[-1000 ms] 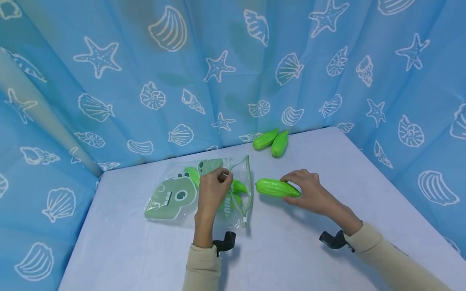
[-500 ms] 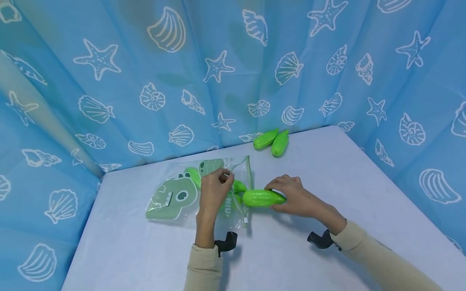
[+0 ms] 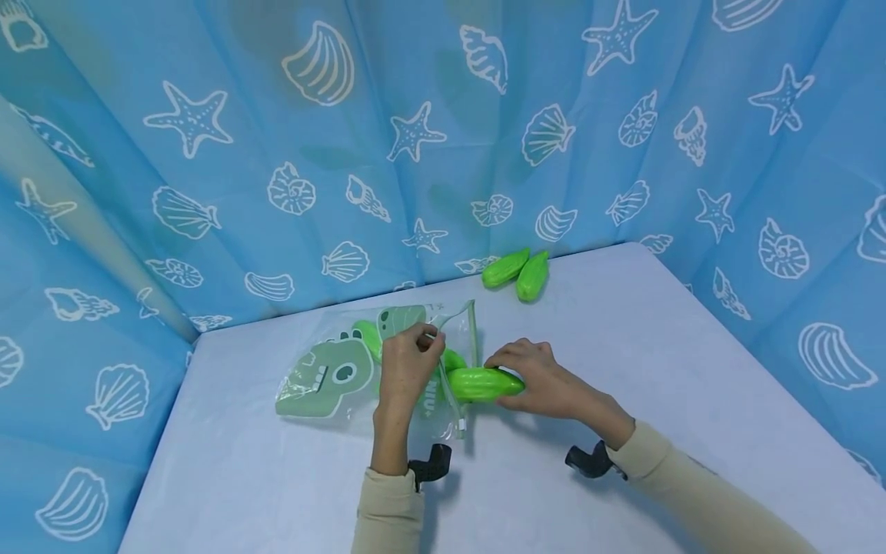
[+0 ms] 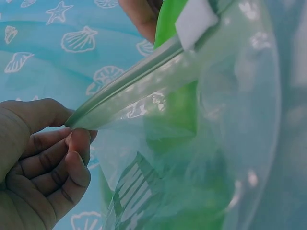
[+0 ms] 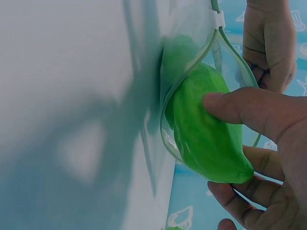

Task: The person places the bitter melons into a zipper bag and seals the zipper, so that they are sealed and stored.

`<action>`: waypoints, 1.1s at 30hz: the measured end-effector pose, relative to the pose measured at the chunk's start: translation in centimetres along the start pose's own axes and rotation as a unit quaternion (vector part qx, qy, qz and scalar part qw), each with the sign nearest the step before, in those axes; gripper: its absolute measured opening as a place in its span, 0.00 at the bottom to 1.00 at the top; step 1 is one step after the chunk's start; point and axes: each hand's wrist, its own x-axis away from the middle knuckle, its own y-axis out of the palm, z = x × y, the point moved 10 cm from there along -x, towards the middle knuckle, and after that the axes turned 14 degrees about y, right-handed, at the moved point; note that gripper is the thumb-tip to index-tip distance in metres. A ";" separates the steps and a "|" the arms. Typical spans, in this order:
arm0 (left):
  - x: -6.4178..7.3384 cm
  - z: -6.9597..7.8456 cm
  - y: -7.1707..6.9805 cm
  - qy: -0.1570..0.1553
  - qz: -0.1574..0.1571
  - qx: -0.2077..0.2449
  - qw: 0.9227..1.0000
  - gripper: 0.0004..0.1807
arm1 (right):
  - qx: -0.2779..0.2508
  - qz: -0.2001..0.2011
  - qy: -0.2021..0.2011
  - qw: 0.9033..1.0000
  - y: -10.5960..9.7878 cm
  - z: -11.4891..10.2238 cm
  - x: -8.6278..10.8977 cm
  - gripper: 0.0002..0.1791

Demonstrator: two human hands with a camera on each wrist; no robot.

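With thumb and fingers my left hand (image 3: pixel 411 362) pinches the upper edge of the opening of a clear zip bag (image 4: pixel 144 81), lifting it so the mouth gapes. The bag bears green dinosaur prints, and several green shapes show through it. My right hand (image 3: pixel 543 381) grips a plump, bright green, gourd-shaped toy vegetable (image 3: pixel 481 384) by its pointed end. Its rounded end lies inside the bag's mouth, as the right wrist view shows, while the pointed end (image 5: pixel 244 173) is outside. The white zip slider (image 5: pixel 218 19) sits at one end of the opening.
Two more green toy vegetables (image 3: pixel 531 277) lie near the table's back edge. A white cloth covers the table (image 3: pixel 291 492). Behind it and at both sides hangs a blue curtain (image 3: pixel 415 69) with white shell prints. Each wrist wears a black camera mount (image 3: pixel 431 463).
My right hand has moved left, carrying the green toy vegetable from beside the bag into its opening. The left hand keeps its pinch on the bag's edge, nearly still.
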 end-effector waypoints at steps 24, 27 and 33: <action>-0.1 -0.1 -0.3 0.001 0.008 0.005 1.000 0.08 | -0.001 -0.002 -0.018 1.000 2.2 -3.0 -2.1 0.27; -0.1 -0.1 -0.3 0.003 0.009 0.004 1.000 0.08 | -0.002 -0.001 -0.018 1.000 2.4 -3.2 -2.4 0.28; -0.1 0.0 -0.5 0.008 0.011 0.006 1.000 0.07 | 0.006 0.007 -0.026 1.000 2.7 -3.8 -2.9 0.28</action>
